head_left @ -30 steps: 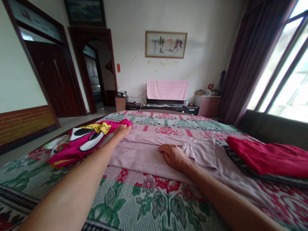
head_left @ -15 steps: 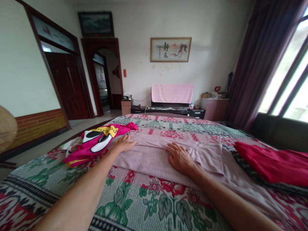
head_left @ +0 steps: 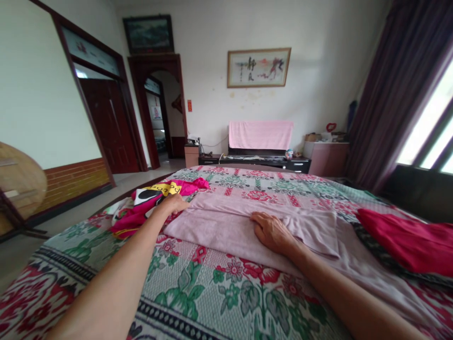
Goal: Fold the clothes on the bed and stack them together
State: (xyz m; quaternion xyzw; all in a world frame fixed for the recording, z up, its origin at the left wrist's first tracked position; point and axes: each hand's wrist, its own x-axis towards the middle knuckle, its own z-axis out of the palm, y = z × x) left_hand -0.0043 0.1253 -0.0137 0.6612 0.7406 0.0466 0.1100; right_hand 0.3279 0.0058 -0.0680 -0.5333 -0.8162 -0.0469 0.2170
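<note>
A light mauve garment (head_left: 219, 231) lies spread across the bed, its upper part folded over and its lower part trailing to the right. At its left end, my left hand (head_left: 176, 204) has its fingers drawn together on the upper corner of the cloth; the fingertips are partly hidden. My right hand (head_left: 272, 230) rests flat on the middle of the garment, fingers extended. Just beyond my left wrist lies a crumpled magenta garment (head_left: 191, 186) with yellow, black and white print, partly covered by my forearm.
A flowered bedspread (head_left: 198, 293) covers the bed. On the right, a folded red cloth (head_left: 406, 241) lies on top of dark patterned fabric (head_left: 378, 250). Past the bed stands a low black cabinet (head_left: 299, 165), with a pink towel (head_left: 261, 134) draped above it. A round wooden board (head_left: 21, 184) stands at the left.
My left hand has shifted from lying flat on the mauve garment to its left corner, fingers now together. My right hand stays flat on the cloth. The view has turned slightly left.
</note>
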